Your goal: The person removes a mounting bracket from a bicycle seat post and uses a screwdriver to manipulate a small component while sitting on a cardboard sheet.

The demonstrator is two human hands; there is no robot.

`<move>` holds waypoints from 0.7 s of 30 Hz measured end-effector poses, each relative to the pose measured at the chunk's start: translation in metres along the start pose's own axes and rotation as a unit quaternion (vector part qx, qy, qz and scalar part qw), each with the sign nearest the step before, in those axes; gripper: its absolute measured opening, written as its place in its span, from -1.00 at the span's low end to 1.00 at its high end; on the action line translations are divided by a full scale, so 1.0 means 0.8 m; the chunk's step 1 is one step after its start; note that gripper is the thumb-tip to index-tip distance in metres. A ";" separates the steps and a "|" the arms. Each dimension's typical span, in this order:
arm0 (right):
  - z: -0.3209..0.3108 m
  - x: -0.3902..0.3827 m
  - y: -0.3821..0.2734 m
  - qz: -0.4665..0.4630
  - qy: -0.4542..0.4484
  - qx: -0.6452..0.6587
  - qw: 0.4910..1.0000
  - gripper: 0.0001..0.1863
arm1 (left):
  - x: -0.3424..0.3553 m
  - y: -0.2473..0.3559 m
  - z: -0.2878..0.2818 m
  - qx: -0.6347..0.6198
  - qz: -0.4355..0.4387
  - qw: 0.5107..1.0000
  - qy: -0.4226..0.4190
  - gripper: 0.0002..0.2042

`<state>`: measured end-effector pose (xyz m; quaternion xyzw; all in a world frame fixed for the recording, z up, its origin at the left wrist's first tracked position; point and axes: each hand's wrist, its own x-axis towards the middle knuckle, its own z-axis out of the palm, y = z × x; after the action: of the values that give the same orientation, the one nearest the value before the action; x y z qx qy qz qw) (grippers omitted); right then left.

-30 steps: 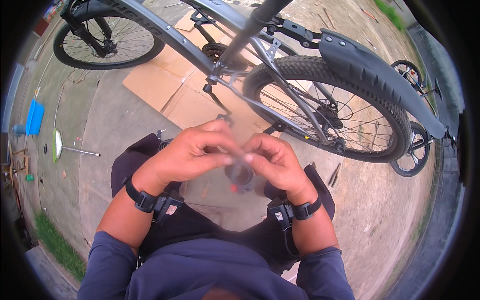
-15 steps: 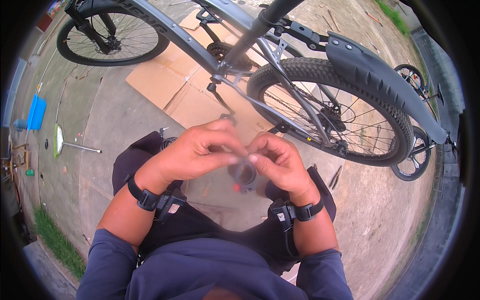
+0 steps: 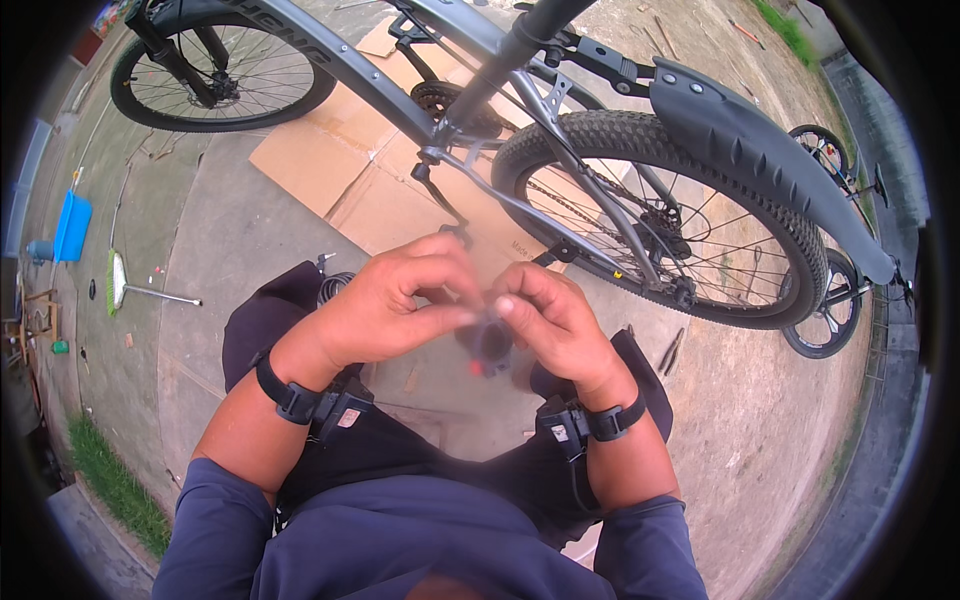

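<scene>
Both hands meet over my lap, fingertips a little apart. My left hand is closed in a pinch, thumb against the fingers. Opposite it, my right hand pinches with thumb and curled forefinger. Just below the fingertips hangs a blurred, see-through pouch that looks like a small plastic bag. A dark round shape and a red spot show in it; what they are is too smeared to tell. The bag's top edge is hidden by the fingers.
A grey bicycle with a black rear mudguard stands ahead, over flattened cardboard. Pliers lie on the concrete by my right knee. Leftward are a broom and a blue bin. A second bike wheel stands far right.
My fingertips have drawn slightly apart, and the hanging bag has shifted a little. The bicycle's place in the picture has barely changed.
</scene>
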<state>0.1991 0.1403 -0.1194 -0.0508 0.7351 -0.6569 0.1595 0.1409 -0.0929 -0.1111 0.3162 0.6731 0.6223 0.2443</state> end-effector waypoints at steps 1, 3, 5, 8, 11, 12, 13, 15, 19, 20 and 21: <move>0.001 0.001 0.000 -0.012 0.005 -0.017 1.000 -0.81 | 0.000 -0.003 0.002 0.008 0.011 1.000 0.009 -0.87; 0.002 0.003 0.002 -0.035 0.015 -0.052 0.998 -0.80 | 0.000 -0.003 0.002 0.038 0.024 0.999 0.009 -0.88; 0.002 0.003 0.005 -0.038 0.022 -0.069 0.997 -0.80 | 0.002 -0.001 -0.001 0.082 0.027 0.996 -0.007 -0.89; 0.003 0.001 0.013 -0.002 0.031 0.024 0.999 -0.81 | 0.003 -0.002 0.000 0.058 0.006 0.998 0.011 -0.88; 0.002 0.002 0.012 0.023 0.034 0.100 0.994 -0.80 | 0.003 0.000 0.001 0.017 -0.013 0.999 0.032 -0.88; 0.001 0.002 0.010 0.027 0.035 0.112 0.993 -0.79 | 0.003 0.000 0.000 0.006 -0.014 0.999 0.038 -0.89; -0.001 0.002 0.009 0.012 0.016 0.116 0.993 -0.77 | 0.003 -0.001 0.000 -0.005 -0.015 0.999 0.043 -0.89; -0.003 0.001 0.007 -0.018 -0.024 0.125 0.992 -0.70 | 0.003 -0.005 0.001 -0.009 -0.006 0.998 0.061 -0.90; 0.010 -0.002 -0.002 0.026 -0.018 0.183 0.983 -0.54 | 0.003 -0.013 0.000 -0.005 0.012 0.996 0.083 -0.89; 0.011 -0.002 -0.001 0.035 -0.011 0.196 0.980 -0.50 | 0.003 -0.014 0.000 -0.009 0.011 0.997 0.082 -0.88; 0.012 -0.001 -0.001 0.044 -0.007 0.210 0.977 -0.46 | 0.004 -0.012 0.001 -0.022 0.014 0.996 0.088 -0.86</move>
<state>0.2029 0.1314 -0.1192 0.0117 0.5814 -0.7886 0.2001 0.1382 -0.0906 -0.1208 0.2641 0.6733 0.6662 0.1820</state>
